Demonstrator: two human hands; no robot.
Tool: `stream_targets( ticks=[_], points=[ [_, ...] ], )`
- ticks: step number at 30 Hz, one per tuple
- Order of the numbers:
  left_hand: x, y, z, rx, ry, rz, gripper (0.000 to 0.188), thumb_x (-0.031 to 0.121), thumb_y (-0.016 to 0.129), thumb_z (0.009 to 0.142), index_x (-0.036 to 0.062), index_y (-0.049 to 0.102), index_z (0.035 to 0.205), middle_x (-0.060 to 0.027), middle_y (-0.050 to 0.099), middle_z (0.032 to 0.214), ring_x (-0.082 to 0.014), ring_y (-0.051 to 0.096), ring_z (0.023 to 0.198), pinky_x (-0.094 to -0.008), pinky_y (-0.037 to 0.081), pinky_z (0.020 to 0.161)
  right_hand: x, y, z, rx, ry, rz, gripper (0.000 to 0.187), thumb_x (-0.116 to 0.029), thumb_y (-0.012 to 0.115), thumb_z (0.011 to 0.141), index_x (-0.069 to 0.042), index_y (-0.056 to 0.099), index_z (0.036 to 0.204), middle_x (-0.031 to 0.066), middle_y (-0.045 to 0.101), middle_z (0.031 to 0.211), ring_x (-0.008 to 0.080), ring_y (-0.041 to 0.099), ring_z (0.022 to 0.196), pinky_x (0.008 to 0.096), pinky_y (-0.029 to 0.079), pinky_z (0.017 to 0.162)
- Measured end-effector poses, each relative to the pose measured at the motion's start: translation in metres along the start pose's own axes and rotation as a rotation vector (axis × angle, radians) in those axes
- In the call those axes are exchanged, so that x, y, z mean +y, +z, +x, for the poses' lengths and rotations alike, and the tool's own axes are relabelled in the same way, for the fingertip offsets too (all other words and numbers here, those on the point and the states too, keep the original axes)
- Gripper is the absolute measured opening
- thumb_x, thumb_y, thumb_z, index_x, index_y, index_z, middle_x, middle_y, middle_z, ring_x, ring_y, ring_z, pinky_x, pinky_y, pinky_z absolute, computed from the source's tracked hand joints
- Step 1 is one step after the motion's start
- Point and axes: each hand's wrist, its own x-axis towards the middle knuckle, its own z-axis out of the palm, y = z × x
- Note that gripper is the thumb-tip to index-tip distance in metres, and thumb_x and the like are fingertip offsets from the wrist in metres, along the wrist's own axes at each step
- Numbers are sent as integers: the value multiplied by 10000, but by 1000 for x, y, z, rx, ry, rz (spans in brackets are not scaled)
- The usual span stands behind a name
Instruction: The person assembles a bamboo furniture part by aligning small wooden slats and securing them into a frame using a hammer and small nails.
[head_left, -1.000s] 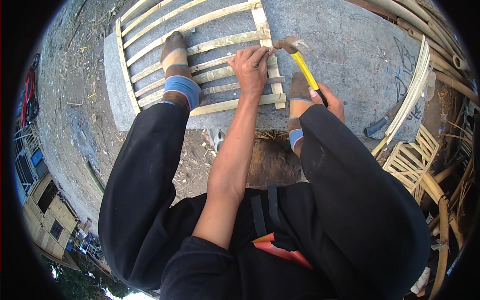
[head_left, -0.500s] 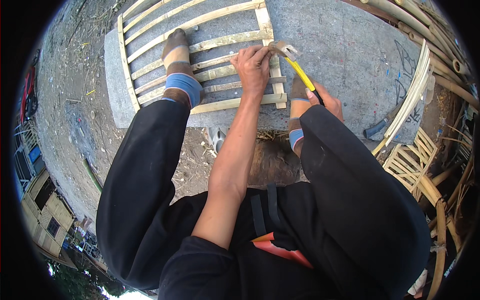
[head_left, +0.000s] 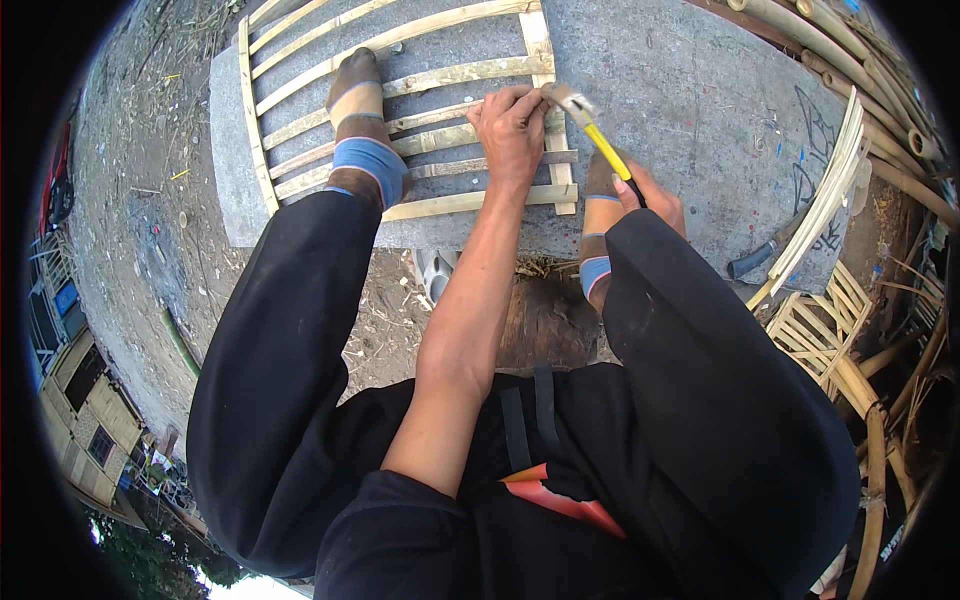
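A slatted bamboo frame [head_left: 466,72] lies on a grey board, its pale strips running between two crosspieces. At the right crosspiece [head_left: 538,35], my left hand [head_left: 510,135] is closed in a pinch over the end of a slat. What its fingertips hold is hidden. My right hand [head_left: 655,200] grips the dark lower handle of a claw hammer [head_left: 597,138] with a yellow shaft. The hammer's head, slightly blurred, is right beside my left fingertips, over the crosspiece. My left foot [head_left: 357,100] in a striped sock rests on the slats; my right foot [head_left: 598,205] is beside the frame.
The grey board [head_left: 690,110] carries a dark curved tube-like piece [head_left: 765,252] near a bundle of thin pale strips [head_left: 825,195]. Another small slatted piece [head_left: 815,325] is at the right. Bamboo poles [head_left: 845,45] are piled at the far right. A wooden block [head_left: 548,325] stands below the board.
The hammer head has shifted slightly beside my left fingertips. Both hands keep their grips, and the frame stays under my left foot.
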Motion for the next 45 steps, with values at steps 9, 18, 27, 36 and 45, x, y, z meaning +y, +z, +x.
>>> stream_targets(
  ticks=[9,18,27,36,45],
  points=[
    [3,0,0,-6,-46,-38,127,127,797,740,98,751,854,-10,629,866,-179,584,802,-341,339,808,4,6,-4,58,1,24,309,-221,627,935,-45,625,1189,221,679,910,384,691,846,405,526,702],
    [3,0,0,-35,-67,-21,115,131,791,766,115,759,876,5,655,884,-171,604,844,-345,340,826,-1,3,-10,139,56,78,344,-272,622,947,-25,621,1187,205,663,822,281,694,740,364,510,657],
    [-1,-1,3,-92,68,56,94,117,741,812,117,730,906,-4,662,878,-200,600,837,-368,352,797,6,-5,-17,129,195,106,358,-314,609,963,-29,627,1180,187,650,744,249,688,702,354,502,644],
    [2,-10,9,-110,-96,-156,79,134,758,816,70,740,858,-27,699,858,-201,628,813,-347,391,802,-4,7,-16,148,225,141,327,-241,616,938,-14,617,1174,187,657,795,233,692,776,354,500,683],
    [0,-14,6,-138,-38,-122,108,160,795,774,111,761,864,2,698,847,-172,620,813,-343,374,802,-7,21,29,73,211,485,292,-188,740,842,-11,575,1006,93,704,814,130,616,717,318,486,652]
  ],
)
